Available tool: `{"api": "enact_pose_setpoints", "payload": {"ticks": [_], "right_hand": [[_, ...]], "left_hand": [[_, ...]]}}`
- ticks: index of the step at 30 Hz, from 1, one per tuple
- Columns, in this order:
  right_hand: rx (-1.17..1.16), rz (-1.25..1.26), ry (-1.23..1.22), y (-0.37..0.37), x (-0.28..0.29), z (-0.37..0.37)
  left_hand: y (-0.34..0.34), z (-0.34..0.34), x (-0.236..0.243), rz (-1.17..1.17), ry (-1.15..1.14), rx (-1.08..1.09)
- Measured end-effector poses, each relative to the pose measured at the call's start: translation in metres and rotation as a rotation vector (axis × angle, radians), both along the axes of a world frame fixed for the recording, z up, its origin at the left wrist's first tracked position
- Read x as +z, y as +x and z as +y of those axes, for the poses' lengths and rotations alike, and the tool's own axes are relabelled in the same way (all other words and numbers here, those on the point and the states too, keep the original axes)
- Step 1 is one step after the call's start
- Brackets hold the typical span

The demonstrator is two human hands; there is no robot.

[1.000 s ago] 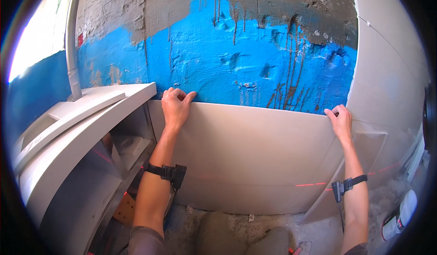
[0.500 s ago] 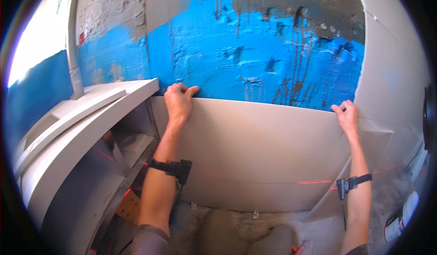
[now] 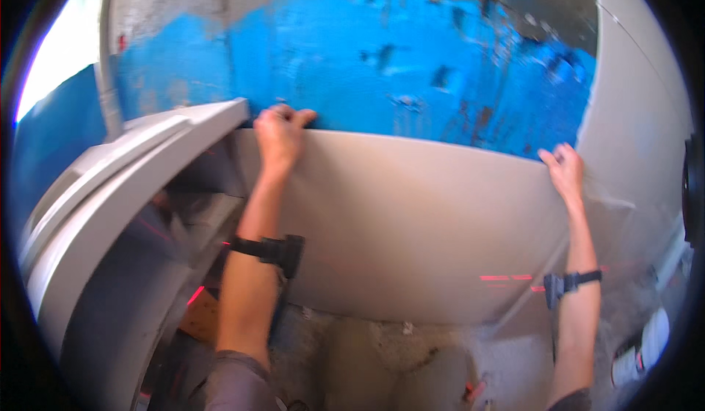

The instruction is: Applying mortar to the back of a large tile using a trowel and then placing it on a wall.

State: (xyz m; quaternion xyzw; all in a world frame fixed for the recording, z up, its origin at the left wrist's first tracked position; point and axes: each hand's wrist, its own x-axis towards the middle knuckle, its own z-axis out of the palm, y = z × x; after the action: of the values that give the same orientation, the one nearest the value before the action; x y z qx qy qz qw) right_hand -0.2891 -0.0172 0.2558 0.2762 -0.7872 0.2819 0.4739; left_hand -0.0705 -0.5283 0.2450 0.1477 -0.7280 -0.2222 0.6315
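Observation:
A large beige tile [image 3: 418, 227] stands upright against the lower wall, and its top edge runs between my two hands. My left hand [image 3: 280, 138] is closed over that edge near its left end, with the thumb reaching to the right along it. At the right end, my right hand [image 3: 564, 170] is closed over the same edge, its fingertips partly hidden behind the tile. Above the tile, the wall [image 3: 330, 66] is coated blue with bare grey cement higher up. Red light lines cross the tile's lower right part. Black straps with small devices circle both forearms.
At left stands a white-topped unit [image 3: 139, 161] with open compartments, close to my left arm. A pale panel [image 3: 639, 95] covers the wall at right. A white container [image 3: 639, 352] lies on the floor at lower right. An orange block [image 3: 200, 319] sits by the unit.
The view has tilted, so the tile and wall appear higher in the picture. Both hands keep their places on the tile's top edge.

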Motion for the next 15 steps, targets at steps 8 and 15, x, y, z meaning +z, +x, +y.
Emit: {"api": "enact_pose_setpoints", "payload": {"ticks": [8,15], "right_hand": [[-0.055,-0.048,0.025,-0.002,0.008,-0.025],[-0.097,-0.151,-0.071,0.020,0.008,-0.019]], "left_hand": [[0.013,-0.022,0.004,-0.139,-0.009,0.065],[0.009,-0.007,0.005,-0.157,0.049,0.092]]}}
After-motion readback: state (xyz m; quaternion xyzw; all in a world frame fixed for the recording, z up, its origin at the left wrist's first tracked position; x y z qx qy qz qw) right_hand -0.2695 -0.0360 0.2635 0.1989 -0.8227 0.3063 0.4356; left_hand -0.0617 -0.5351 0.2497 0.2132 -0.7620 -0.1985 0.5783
